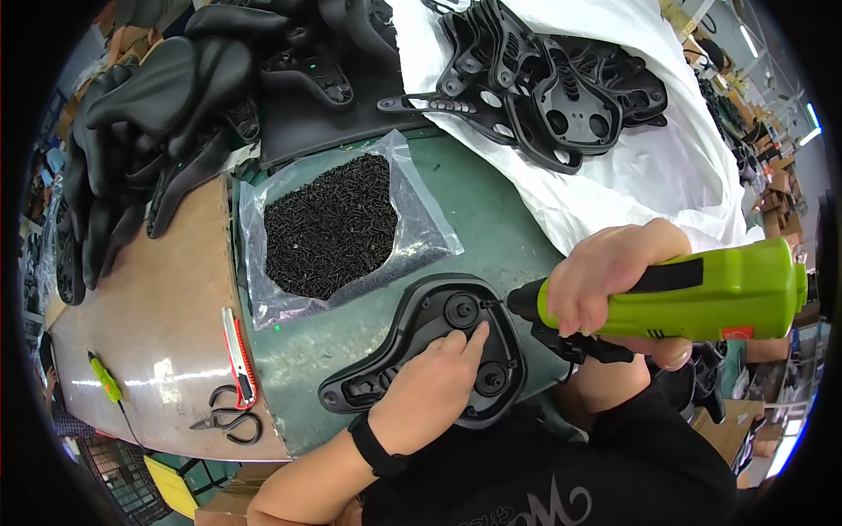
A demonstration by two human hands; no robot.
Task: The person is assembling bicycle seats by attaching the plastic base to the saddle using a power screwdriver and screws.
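Head view: left grip (pixel 428 379) rests open on the shell (pixel 417 330), seemingly to steady it against the table (pixel 495 223). Beside it, right grip (pixel 605 272) is closed around the driver (pixel 728 298), pointed at the shell. Beyond left grip, screws (pixel 329 228) lie bagged, presumably for reach.

Tube lights (pixel 748 41) glow; boxes (pixel 779 181) stand beyond the worktable (pixel 460 195).

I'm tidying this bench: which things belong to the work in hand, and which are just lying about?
Job: green power driver in the right hand; black plastic part under the left hand; black screws, probably.

Apparently lying about: red cutter; black snips; second green driver.
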